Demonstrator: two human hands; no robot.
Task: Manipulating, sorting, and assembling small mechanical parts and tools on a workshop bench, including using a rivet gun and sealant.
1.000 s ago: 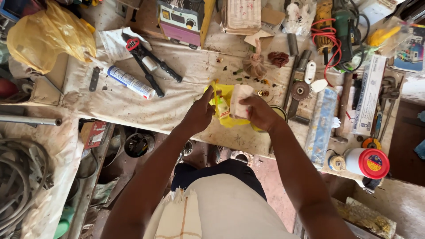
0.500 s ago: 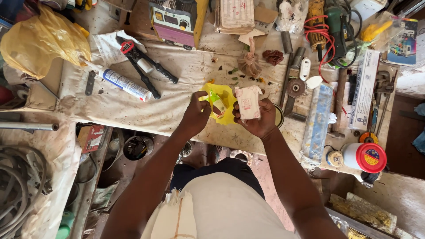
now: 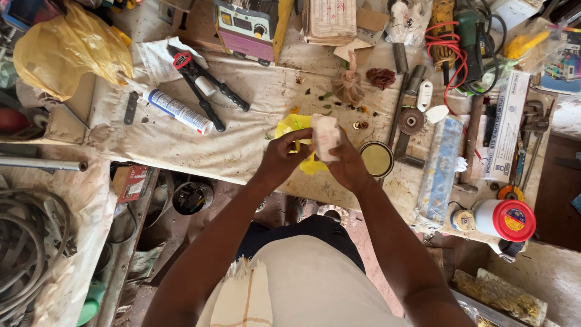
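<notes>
My left hand (image 3: 283, 158) and my right hand (image 3: 346, 166) meet over the front edge of the workbench (image 3: 242, 151). Between them I hold a small white packet (image 3: 325, 135), upright, with fingers of both hands on it. A yellow plastic bag (image 3: 290, 126) lies under and behind the hands, and my left hand's fingers also touch it. A round tin lid (image 3: 376, 158) lies flat just right of my right hand.
A sealant tube (image 3: 174, 109) and black-handled riveter (image 3: 206, 89) lie at left. A large yellow bag (image 3: 66, 51) sits far left. Tools, a grinding disc (image 3: 411, 121), a long wrapped pack (image 3: 440, 166) and a red-lidded jar (image 3: 504, 220) crowd the right. A meter box (image 3: 245, 27) stands at the back.
My hands have come together: the left hand let the small green-tipped item go into the yellow bag and now joins the right hand on the white packet, which moved left.
</notes>
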